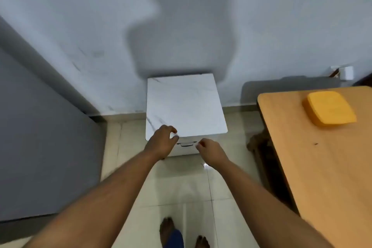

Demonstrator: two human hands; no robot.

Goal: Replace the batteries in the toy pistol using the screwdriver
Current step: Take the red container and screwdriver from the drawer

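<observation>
No toy pistol, screwdriver or batteries show in the head view. A small white cabinet with a marble-patterned top (pixel 185 104) stands against the wall, and a dark drawer handle (pixel 186 144) sits on its front. My left hand (pixel 161 143) is at the front left edge of the top with its fingers curled over that edge; motion blur hides whether it grips. My right hand (pixel 211 152) hovers just right of the handle with curled fingers, and I see nothing in it.
A wooden table (pixel 322 167) stands to the right with a yellow lidded box (pixel 330 107) on it. A grey panel (pixel 40 137) fills the left side. My bare feet (pixel 167 229) stand on the tiled floor below. A white wall socket (pixel 345 72) sits at the far right.
</observation>
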